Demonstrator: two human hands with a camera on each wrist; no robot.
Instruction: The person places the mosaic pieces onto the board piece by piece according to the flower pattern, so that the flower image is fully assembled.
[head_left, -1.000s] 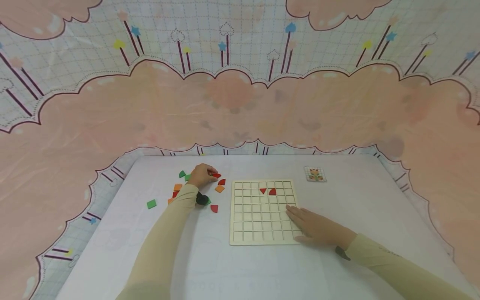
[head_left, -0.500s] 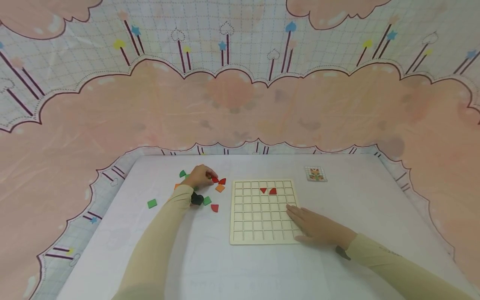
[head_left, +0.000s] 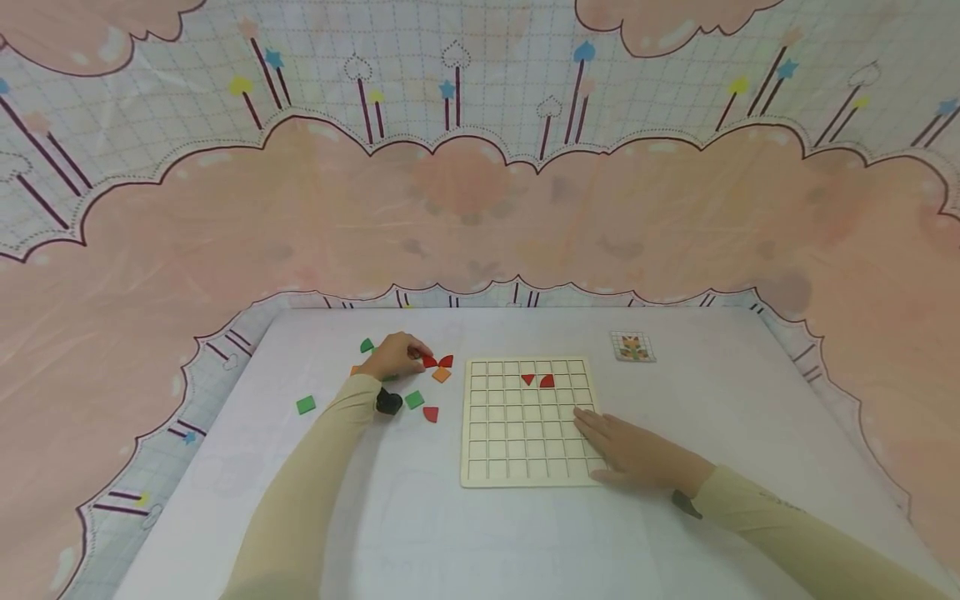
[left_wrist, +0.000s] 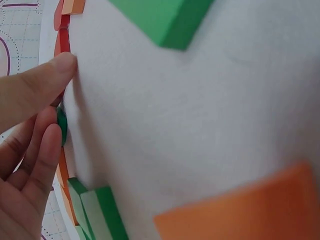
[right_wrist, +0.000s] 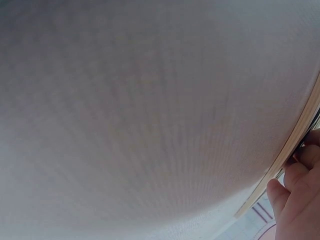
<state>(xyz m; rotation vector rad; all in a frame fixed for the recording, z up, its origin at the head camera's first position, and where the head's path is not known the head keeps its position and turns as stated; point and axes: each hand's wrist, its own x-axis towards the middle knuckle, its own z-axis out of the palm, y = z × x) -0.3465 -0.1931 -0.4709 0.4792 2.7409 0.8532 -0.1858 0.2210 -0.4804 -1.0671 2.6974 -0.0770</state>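
Note:
In the head view my left hand (head_left: 394,357) is among loose coloured tiles, its thumb and forefinger pinching a red tile (head_left: 429,362) at the table. The left wrist view shows the thumb (left_wrist: 62,65) against the red tile's edge and the other fingers loosely bent. Another red tile (head_left: 446,361) lies just right of it, above an orange tile (head_left: 442,375). My right hand (head_left: 637,450) rests with straight fingers on the right edge of the pale wooden grid board (head_left: 517,433). A red triangle (head_left: 528,380) and a red quarter-circle tile (head_left: 547,381) sit in the board's upper cells.
A small pattern card (head_left: 633,347) lies beyond the board at the right. Green tiles (head_left: 306,405) and a red tile (head_left: 431,414) are spread around my left forearm. Some tiles are hidden under that hand. A patterned cloth hangs behind the white table.
My left hand has shifted slightly left and toward me, and the red tile at its fingertips has come nearer, close to the other red tile. The right hand stays on the board.

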